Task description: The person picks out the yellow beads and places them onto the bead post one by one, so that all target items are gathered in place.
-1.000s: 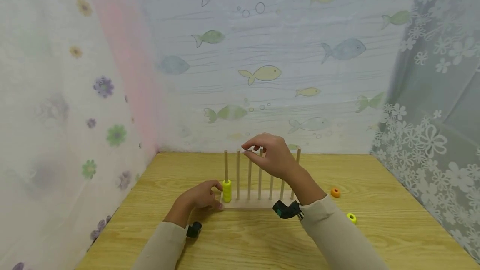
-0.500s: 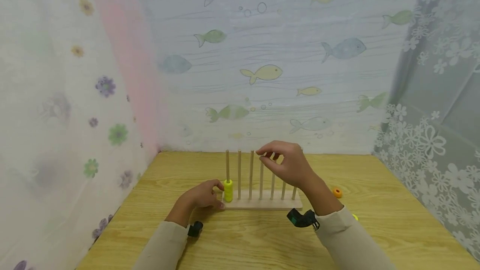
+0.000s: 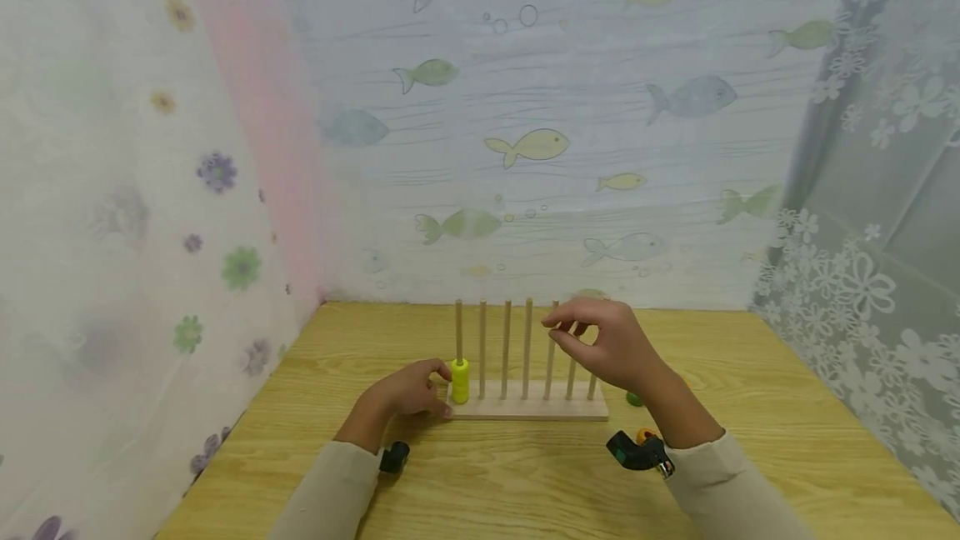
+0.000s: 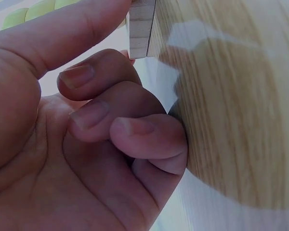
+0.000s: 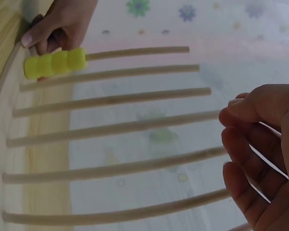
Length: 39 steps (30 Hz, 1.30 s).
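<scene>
Left of right grip (image 3: pixel 600 344): upright pegs (image 3: pixel 507 348) bar the way; only narrow slots between.
Above right grip: open air, the fish-print sheet (image 3: pixel 525 73) well behind.
Below right wrist: green bead (image 3: pixel 635 399) and orange bead (image 3: pixel 644 435), partly hidden.
Right of left grip (image 3: pixel 405 390): yellow beads (image 3: pixel 460 383) and rack (image 3: pixel 525 412) block passage.
Nearer than both grips: open bench (image 3: pixel 495 473) between the sleeves (image 3: pixel 330 490).

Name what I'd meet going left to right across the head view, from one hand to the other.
Left hand → yellow beads → second peg → third peg → fourth peg → right hand.
</scene>
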Each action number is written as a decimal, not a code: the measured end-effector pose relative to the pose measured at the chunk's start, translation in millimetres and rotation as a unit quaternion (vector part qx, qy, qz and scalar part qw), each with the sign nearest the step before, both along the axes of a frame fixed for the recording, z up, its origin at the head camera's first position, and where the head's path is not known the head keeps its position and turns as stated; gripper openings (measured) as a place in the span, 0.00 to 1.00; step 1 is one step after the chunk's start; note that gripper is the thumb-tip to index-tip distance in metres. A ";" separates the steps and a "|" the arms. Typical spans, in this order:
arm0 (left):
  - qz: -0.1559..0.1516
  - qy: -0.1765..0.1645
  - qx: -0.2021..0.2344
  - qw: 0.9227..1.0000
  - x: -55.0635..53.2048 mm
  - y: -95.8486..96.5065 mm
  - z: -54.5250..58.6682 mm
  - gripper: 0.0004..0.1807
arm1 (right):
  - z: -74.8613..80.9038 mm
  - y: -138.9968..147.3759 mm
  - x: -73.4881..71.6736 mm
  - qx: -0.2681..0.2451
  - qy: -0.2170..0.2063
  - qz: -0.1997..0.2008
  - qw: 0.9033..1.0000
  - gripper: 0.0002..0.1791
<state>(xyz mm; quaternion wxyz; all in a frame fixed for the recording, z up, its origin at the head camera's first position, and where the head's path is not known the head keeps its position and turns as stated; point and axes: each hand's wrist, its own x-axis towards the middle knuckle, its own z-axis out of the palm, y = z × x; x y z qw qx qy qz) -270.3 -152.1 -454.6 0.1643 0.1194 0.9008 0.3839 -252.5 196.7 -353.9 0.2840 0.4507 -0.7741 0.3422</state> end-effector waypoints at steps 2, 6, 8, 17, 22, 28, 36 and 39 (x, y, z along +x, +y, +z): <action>-0.002 -0.002 0.002 1.000 -0.7 0.6 -0.4 0.28 | -2.9 6.5 1.0 0.007 -0.007 -0.005 1.000 0.13; -0.002 -0.005 0.007 1.000 -0.5 1.3 -0.9 0.27 | -10.9 20.3 1.8 0.012 -0.020 -0.016 1.000 0.14; -0.002 -0.006 0.007 1.000 0.1 1.4 -1.0 0.27 | -15.4 27.0 1.4 0.010 -0.020 -0.023 0.999 0.15; -0.001 -0.004 -0.001 1.000 -0.3 2.2 -0.9 0.28 | -30.9 57.6 0.8 0.004 -0.074 -0.023 0.997 0.15; 0.005 -0.005 -0.005 1.000 0.4 2.5 0.5 0.28 | -38.5 78.2 -3.9 0.017 -0.156 -0.034 0.987 0.11; 0.011 -0.013 -0.001 1.000 1.3 2.6 1.4 0.28 | -49.0 107.0 -11.0 0.032 -0.268 -0.023 0.963 0.10; 0.009 -0.009 -0.004 1.000 1.0 1.9 1.3 0.28 | -66.6 150.8 -25.3 0.027 -0.384 0.088 0.918 0.17; 0.007 -0.010 -0.003 1.000 1.0 2.0 2.3 0.27 | -75.7 165.0 -30.8 0.026 -0.420 0.118 0.900 0.19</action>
